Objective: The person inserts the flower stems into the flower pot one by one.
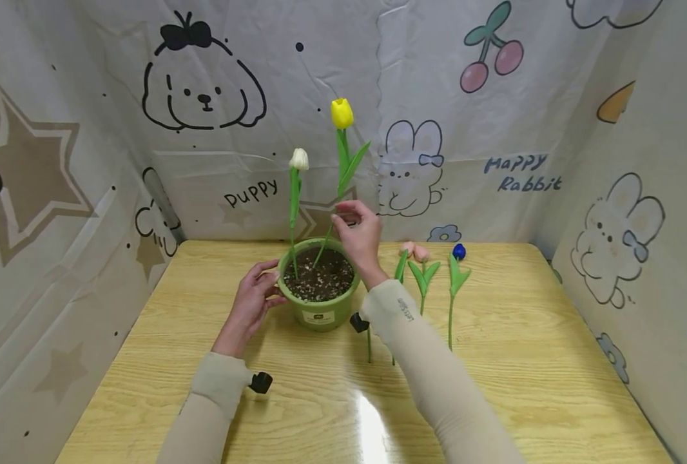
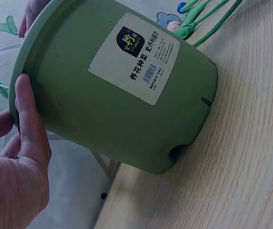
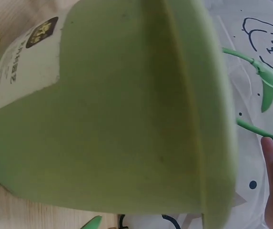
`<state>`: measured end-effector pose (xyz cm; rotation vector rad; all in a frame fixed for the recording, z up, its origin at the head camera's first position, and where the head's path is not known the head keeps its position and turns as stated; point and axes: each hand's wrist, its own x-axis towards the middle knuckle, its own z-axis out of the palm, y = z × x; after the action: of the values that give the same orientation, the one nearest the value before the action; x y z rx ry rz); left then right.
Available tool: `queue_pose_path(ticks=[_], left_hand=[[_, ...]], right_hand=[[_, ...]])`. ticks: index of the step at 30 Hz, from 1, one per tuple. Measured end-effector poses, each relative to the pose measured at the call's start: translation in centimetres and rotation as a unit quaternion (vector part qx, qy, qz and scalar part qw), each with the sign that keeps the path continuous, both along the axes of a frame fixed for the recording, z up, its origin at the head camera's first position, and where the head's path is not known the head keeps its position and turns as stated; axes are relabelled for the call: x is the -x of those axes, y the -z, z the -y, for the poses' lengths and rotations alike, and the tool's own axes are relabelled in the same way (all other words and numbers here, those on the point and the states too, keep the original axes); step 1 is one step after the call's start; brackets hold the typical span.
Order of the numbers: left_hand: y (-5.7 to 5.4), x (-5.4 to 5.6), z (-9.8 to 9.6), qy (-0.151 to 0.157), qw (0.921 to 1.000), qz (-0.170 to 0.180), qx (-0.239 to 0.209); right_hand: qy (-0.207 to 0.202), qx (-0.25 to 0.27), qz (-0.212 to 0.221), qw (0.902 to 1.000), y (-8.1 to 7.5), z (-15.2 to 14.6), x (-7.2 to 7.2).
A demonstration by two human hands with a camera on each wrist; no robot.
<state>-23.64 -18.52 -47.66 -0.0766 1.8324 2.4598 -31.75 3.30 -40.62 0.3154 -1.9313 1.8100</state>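
Note:
A green flowerpot (image 1: 326,309) filled with dark, speckled soil (image 1: 319,276) stands on the table. My left hand (image 1: 255,298) grips its rim at the left side; in the left wrist view, fingers (image 2: 29,119) lie along the pot's outer wall. Above the pot, my right hand (image 1: 362,233) pinches the stem of a yellow tulip (image 1: 342,114) between thumb and fingertips. That stem slants down to the soil; how deep it goes, I cannot tell. A white tulip (image 1: 299,160) stands upright in the soil, left of the yellow one.
Right of the pot, two pink tulips (image 1: 421,252) and a blue tulip (image 1: 459,252) lie on the wooden table (image 1: 494,386). My right forearm crosses over part of their stems. A printed cloth (image 1: 320,38) hangs behind and on both sides of the table.

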Motion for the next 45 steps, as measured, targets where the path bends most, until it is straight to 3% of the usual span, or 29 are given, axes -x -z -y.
queue_pose_path(ticks=[32, 45], left_hand=[[0.0, -0.1, 0.1, 0.003, 1.0, -0.005, 0.002], [0.1, 0.0, 0.1, 0.004, 1.0, -0.001, 0.007]], right_hand=[[0.022, -0.058, -0.036, 0.9974, 2.0, 1.6, -0.2], [-0.042, -0.061, -0.026, 0.9969, 2.2, 1.8, -0.5]])
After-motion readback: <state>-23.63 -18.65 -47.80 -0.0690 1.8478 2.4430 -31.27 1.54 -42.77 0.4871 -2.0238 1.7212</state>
